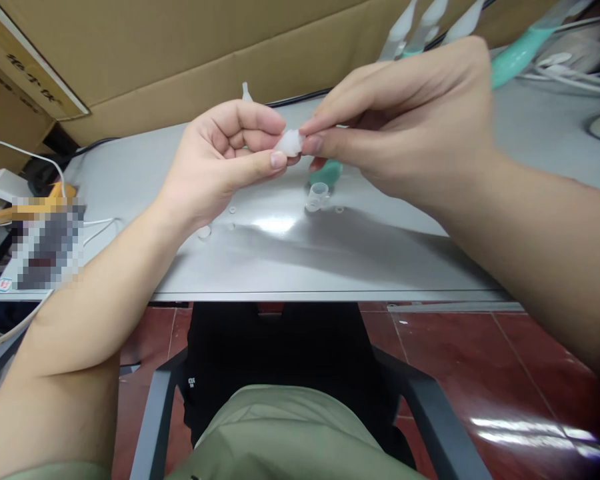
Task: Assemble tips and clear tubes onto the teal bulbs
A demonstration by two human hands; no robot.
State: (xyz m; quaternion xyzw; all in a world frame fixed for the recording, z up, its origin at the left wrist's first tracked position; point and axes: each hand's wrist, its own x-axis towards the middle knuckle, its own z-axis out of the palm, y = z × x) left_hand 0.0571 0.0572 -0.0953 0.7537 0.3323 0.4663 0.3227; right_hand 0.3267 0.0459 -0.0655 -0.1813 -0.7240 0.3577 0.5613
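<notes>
Pinched between the fingertips of both hands, above the grey table [290, 267], is a small translucent white piece [291, 143] that looks soft. My left hand [230, 147] grips its left side with thumb and fingers. On the right side, the thumb and forefinger of my right hand [400, 113] close on its edge. The fingers partly cover it, so its exact kind cannot be made out. Below my right fingers lie a green rounded part [326, 173] and a clear plastic fitting [319, 195]. Small rings, one near the fitting [339, 209] and another farther left [233, 210], rest on the tabletop.
Several white tapered tips [405, 23] on clear bodies stand at the back right, near a green bulb-shaped part [523, 57] and white cables [565, 79]. Behind the table rises a cardboard wall [205, 47]. A blurred-out device [50, 247] and cables sit at the left.
</notes>
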